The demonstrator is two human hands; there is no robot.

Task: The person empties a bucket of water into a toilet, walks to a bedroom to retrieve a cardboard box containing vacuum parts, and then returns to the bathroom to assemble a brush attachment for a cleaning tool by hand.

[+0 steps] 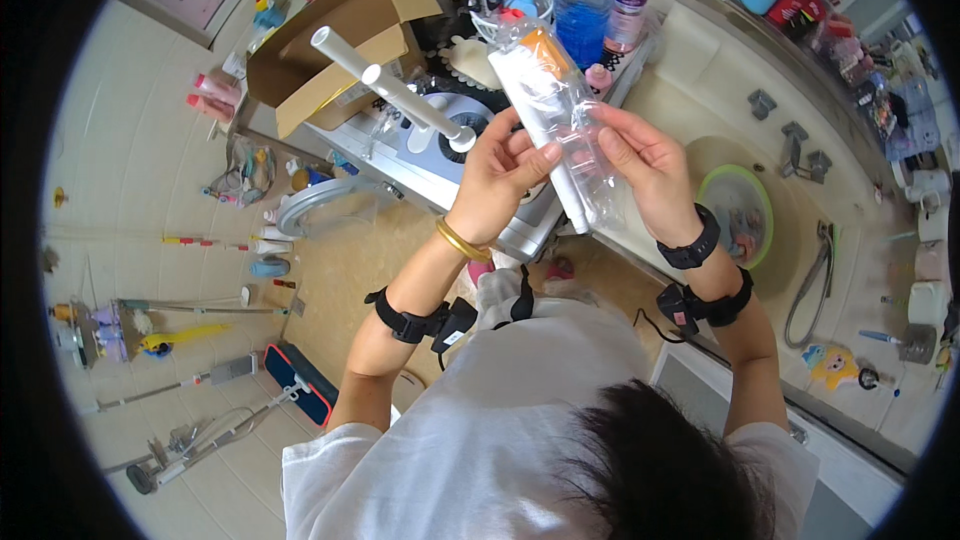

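Note:
Above the front edge of the washing machine (425, 180), both hands grip a clear plastic bag (597, 165). Inside or behind the film are a long white tube-like piece (567, 190) and something orange (546, 52). My left hand (497, 180) pinches the near left side of it, thumb on top. On the other side my right hand (648, 165) has the film between thumb and fingers. Just left of my left hand, a white pole (412, 102) with a round end leans over the machine's top. A second white pole (340, 52) sticks up near it, by an opened cardboard box (290, 45).
A large bottle of blue liquid (583, 15) and a pink pump bottle (627, 15) stand behind my hands. The machine's round door (325, 202) hangs open at left. On the right, a bathtub (680, 70) holds a green-rimmed basin (765, 225). A mop (300, 380) leans lower left.

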